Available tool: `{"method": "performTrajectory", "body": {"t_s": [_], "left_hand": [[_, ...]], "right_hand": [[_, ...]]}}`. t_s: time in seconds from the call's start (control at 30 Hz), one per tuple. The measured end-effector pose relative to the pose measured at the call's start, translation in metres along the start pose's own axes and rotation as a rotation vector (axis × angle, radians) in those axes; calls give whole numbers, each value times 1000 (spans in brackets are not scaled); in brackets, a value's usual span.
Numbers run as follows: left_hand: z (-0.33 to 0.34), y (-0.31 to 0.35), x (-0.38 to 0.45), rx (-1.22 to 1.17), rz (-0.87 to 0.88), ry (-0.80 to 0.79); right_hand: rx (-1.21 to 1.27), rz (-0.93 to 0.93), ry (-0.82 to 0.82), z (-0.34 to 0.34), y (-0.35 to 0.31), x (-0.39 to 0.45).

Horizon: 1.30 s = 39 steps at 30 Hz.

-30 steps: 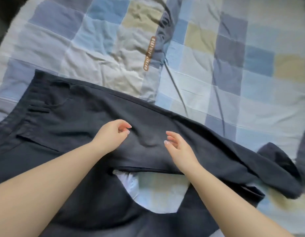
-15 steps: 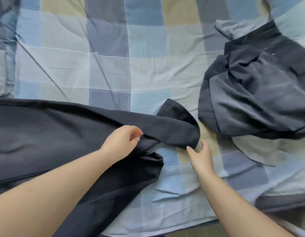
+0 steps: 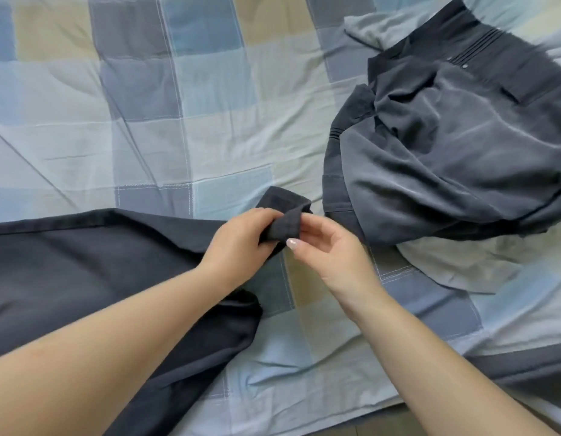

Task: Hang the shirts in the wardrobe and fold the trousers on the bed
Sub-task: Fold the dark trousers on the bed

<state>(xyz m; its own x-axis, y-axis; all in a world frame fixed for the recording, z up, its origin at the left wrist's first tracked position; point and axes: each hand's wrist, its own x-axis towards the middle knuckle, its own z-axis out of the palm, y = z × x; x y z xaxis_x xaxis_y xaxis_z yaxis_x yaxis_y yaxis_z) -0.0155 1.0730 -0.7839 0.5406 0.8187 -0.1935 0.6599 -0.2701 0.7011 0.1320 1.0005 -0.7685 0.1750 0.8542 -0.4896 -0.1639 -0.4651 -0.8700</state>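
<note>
Nearest to us our two bare forearms reach in from the lower edge, over the checked bedcover (image 3: 184, 127) that lies across the bed. Our left hand (image 3: 241, 243) is curled round the hem end of the dark trousers (image 3: 84, 265), thumb and fingers pinching the cloth so that the cuff stands up in a small fold just above the knuckles. Our right hand (image 3: 332, 250) meets it from the other side: its thumb and fingertips pinch the same cuff, touching the cloth right beside the left hand's fingers. The rest of the trousers spread flat to the left of the left hand and under that forearm, with one leg trailing down toward the near edge of the bed. Beyond the right hand, and a little to its right, a second dark grey garment (image 3: 446, 146) lies crumpled in a heap on the cover, apart from the cuff we hold; we cannot tell what kind of garment it is.
</note>
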Motion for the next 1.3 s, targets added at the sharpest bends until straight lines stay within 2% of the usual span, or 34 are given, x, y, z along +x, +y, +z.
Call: {"method": "performTrajectory", "body": {"t_s": [0.1,0.17,0.43,0.53,0.6,0.7,0.8,0.87,0.97,1.1,1.2,1.3], "left_hand": [[-36,11,19,-13,-1,-66],[-58,21,29,3,4,-106],[-107,51,57,-7,64,-202],[-114,52,66,37,67,-177],[-117,49,67,85,83,-229],[-116,44,73,268,133,-299],[-115,43,91,455,153,-163],[-116,47,104,583,176,-42],[-109,55,123,718,135,-16],[-93,68,148,473,-91,-107],[-82,68,163,403,-130,-105],[-75,58,167,185,-213,-94]], "right_hand": [[-486,-117,47,-12,-10,11],[-656,-115,-41,-17,-11,22],[-885,-280,-160,-12,-8,63],[-718,-222,-143,-18,-9,55],[-589,-113,-134,-27,-7,48],[-527,-118,-60,-39,0,40],[-492,-112,-23,-48,7,33],[-435,-63,-63,-55,9,27],[-367,-11,-160,-64,8,22],[-349,0,-29,-73,8,22],[-304,49,87,-72,15,30],[-275,130,151,-67,31,43]]}}
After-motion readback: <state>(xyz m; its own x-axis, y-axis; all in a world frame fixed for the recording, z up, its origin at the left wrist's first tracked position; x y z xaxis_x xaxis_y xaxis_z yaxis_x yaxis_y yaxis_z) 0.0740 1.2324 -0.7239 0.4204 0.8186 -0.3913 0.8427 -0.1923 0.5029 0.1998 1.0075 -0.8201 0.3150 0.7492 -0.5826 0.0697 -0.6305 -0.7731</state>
